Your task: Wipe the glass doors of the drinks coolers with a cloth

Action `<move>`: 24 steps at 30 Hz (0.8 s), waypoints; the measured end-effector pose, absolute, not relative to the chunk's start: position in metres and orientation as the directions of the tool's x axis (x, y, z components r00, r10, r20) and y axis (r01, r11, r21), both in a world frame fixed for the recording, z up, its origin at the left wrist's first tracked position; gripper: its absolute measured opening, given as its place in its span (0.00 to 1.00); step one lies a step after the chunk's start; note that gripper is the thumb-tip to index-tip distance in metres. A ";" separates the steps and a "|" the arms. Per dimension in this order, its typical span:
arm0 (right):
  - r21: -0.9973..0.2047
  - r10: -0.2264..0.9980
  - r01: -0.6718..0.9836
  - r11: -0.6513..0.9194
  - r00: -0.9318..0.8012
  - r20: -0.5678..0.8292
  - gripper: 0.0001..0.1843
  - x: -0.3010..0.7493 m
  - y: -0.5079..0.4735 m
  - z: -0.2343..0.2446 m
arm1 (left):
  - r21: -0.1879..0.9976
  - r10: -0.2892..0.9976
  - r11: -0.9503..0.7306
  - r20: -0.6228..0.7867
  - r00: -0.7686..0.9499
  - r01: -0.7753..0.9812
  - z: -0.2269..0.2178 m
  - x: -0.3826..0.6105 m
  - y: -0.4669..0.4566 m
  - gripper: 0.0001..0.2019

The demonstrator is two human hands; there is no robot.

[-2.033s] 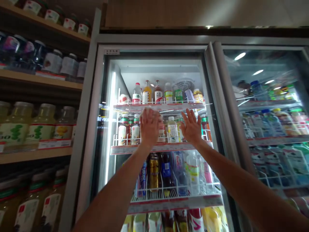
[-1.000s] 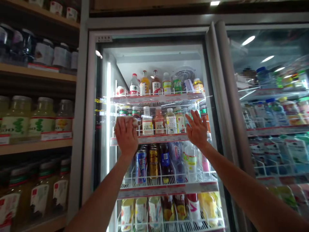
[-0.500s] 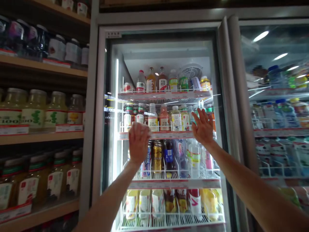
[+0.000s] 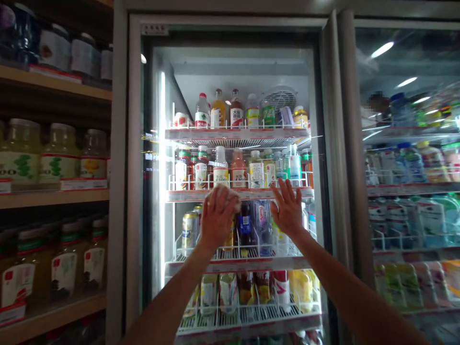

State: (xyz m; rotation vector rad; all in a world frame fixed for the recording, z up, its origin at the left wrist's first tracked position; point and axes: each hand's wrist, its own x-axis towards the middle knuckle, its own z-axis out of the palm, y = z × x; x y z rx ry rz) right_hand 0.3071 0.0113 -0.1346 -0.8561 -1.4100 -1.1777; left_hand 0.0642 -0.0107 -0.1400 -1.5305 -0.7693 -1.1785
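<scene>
While I wipe the cooler door glass: left hand, grip closed round white cloth; right hand splayed flat; lower glass wants reaching.

Two hands here, my left hand and right hand; one cloth; two glass doors; four fridge shelves.

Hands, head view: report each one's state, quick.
Left hand: closed over a white cloth, pressed to the fridge door glass.
Right hand: open, fingers spread flat on the same glass, holding nothing.
</scene>
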 end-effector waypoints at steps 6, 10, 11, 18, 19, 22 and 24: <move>0.177 -0.088 0.941 0.288 -0.158 0.983 0.29 0.308 0.011 -0.135 | -0.133 -0.149 -0.264 0.984 0.096 0.955 -0.153 0.042 -0.017 0.21; 0.174 -0.081 0.943 0.283 -0.157 0.984 0.28 0.308 0.010 -0.136 | -0.454 -0.040 -0.312 0.884 0.465 0.835 -0.173 0.053 -0.018 0.20; 0.172 -0.076 0.944 0.281 -0.157 0.985 0.28 0.308 0.010 -0.137 | -0.429 -0.043 -0.302 0.898 0.437 0.852 -0.174 0.048 -0.017 0.21; 0.152 -0.064 0.947 0.283 -0.140 0.988 0.29 0.307 0.011 -0.136 | -0.023 -0.173 -0.272 0.985 -0.025 0.962 -0.171 0.027 -0.014 0.24; 0.153 -0.066 0.946 0.286 -0.140 0.988 0.29 0.308 0.011 -0.135 | -0.104 -0.137 -0.291 0.988 0.066 0.951 -0.175 0.032 -0.015 0.23; 0.163 -0.070 0.942 0.295 -0.149 0.986 0.29 0.310 0.011 -0.135 | -0.295 -0.064 -0.320 0.955 0.291 0.900 -0.186 0.031 -0.017 0.23; 0.145 -0.066 0.943 0.300 -0.132 0.989 0.29 0.308 0.007 -0.141 | -0.181 -0.111 -0.279 0.982 0.156 0.943 -0.187 0.018 -0.016 0.24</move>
